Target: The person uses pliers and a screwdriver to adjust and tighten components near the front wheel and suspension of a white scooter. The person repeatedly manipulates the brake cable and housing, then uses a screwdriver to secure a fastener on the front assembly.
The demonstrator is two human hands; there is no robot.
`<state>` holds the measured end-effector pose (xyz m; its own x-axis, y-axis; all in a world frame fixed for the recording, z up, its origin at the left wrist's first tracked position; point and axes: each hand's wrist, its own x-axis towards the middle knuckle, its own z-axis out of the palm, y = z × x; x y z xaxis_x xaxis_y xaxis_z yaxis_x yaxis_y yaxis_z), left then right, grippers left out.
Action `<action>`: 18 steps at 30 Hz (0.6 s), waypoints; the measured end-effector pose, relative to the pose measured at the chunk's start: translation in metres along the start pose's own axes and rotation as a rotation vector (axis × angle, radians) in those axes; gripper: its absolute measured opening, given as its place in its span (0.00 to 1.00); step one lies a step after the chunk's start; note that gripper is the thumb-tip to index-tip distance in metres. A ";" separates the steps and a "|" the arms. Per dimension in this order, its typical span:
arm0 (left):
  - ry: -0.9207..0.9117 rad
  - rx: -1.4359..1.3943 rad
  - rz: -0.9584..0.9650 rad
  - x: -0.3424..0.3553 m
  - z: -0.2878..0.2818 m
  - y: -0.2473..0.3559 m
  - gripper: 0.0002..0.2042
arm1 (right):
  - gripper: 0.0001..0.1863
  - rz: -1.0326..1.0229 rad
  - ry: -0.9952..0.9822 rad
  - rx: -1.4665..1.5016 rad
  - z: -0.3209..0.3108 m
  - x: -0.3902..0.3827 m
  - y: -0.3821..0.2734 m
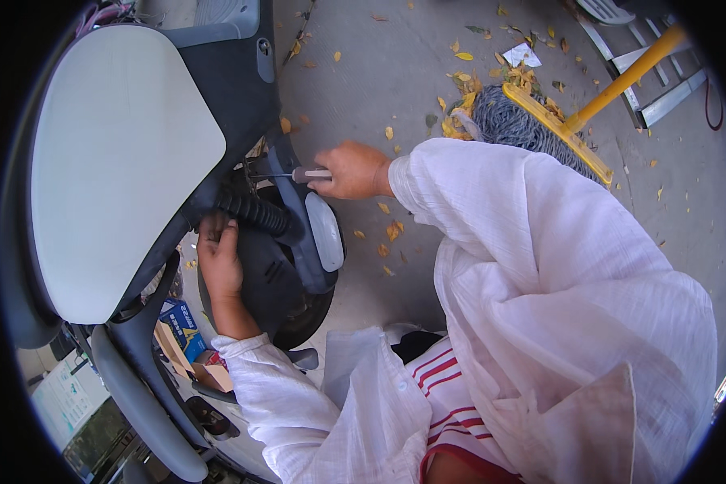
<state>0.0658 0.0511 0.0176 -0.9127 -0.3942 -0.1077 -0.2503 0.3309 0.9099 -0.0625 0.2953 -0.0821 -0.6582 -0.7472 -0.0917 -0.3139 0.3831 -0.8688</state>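
Observation:
A scooter (121, 161) with a large white panel and dark plastic body fills the left side. My right hand (351, 170) is closed around the handle of a screwdriver (308, 174). Its thin shaft points left into an opening between the body and a grey fender-like part (286, 153). My left hand (219, 256) reaches under the body, fingers bent together beside a black ribbed bellows (254, 211). What those fingertips grip is hidden. Below the bellows lies a rounded black cover (258, 274) over a wheel.
On the grey floor (363, 89) lie scattered yellow leaves. A mop (524, 121) with a yellow handle lies at upper right, near a metal ladder (669, 93). An open cardboard box (172, 347) with a blue package (184, 329) stands beyond the scooter at lower left.

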 end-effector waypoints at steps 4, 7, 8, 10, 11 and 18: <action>0.101 -0.036 -0.049 -0.006 0.006 0.004 0.11 | 0.21 0.107 0.112 0.133 -0.009 -0.013 -0.058; 0.344 0.572 0.021 -0.032 0.044 0.025 0.14 | 0.22 0.007 0.049 0.300 -0.009 -0.022 -0.097; 0.356 0.649 0.097 -0.041 0.061 0.040 0.17 | 0.23 -0.017 0.011 0.341 -0.012 -0.024 -0.104; 0.296 0.531 0.114 -0.055 0.070 0.061 0.17 | 0.26 -0.012 -0.100 0.335 -0.020 -0.023 -0.118; 0.259 0.485 0.186 -0.060 0.066 0.066 0.16 | 0.28 -0.053 -0.120 0.357 -0.019 -0.022 -0.120; -0.155 0.697 0.434 -0.036 0.061 0.110 0.13 | 0.38 -0.316 -0.162 0.558 -0.007 -0.018 -0.077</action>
<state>0.0515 0.1537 0.0968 -0.9955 -0.0033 0.0949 0.0383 0.9007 0.4327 -0.0316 0.2832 -0.0102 -0.4673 -0.8667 0.1745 -0.0446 -0.1740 -0.9837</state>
